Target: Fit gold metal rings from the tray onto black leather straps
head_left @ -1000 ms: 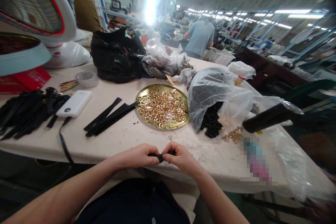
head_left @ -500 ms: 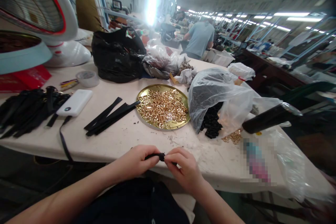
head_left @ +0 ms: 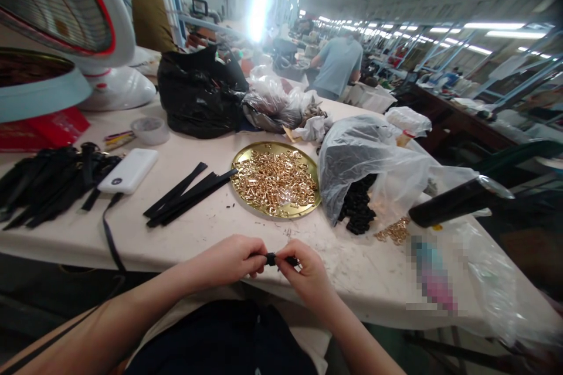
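Head view, looking down over a pale work surface (head_left: 211, 228). At its near edge, a small black strap piece (head_left: 276, 259) is pinched between both hands: the left hand (head_left: 231, 259) is closed on its left end with thumb and fingertips, the right hand (head_left: 308, 275) is closed on its right end. The piece is held just above the edge, over the lap, not resting on anything.

Beyond the hands, a round gold tray (head_left: 246, 155) heaped with small gold buckles (head_left: 275, 180) is seen. To its right, a clear plastic bag (head_left: 373, 158) spills black parts (head_left: 357, 210), with a few loose gold fittings (head_left: 393, 230) beside it. Left of the tray lie flat black strips (head_left: 187, 193), a white power bank (head_left: 128, 171) and a pile of black straps (head_left: 48, 181).

A slip is judged possible: so little of the piece is gripped that, if the pinch were loosened, it could be dropped into the lap or to the floor. A forward reach could also nudge the tray and scatter buckles.
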`<control>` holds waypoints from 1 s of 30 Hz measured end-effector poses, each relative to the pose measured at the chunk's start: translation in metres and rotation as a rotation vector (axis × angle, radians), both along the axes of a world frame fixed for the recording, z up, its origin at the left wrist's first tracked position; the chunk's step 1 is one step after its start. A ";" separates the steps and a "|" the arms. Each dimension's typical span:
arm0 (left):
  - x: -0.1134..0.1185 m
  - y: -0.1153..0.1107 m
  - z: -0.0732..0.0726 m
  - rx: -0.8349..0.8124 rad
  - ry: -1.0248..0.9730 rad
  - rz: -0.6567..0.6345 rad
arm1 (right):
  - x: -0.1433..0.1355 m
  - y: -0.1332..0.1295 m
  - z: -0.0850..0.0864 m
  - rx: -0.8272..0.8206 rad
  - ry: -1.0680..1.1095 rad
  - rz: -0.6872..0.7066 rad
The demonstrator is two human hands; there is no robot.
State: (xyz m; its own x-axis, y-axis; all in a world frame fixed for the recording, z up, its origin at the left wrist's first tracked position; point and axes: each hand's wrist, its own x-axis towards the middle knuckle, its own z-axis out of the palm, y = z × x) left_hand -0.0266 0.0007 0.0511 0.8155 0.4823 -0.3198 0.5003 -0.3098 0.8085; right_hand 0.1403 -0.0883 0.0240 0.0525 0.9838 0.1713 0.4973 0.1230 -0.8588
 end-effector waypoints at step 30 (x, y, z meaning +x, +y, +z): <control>0.012 -0.002 -0.034 -0.191 -0.017 0.190 | 0.001 0.002 -0.027 -0.183 0.136 -0.048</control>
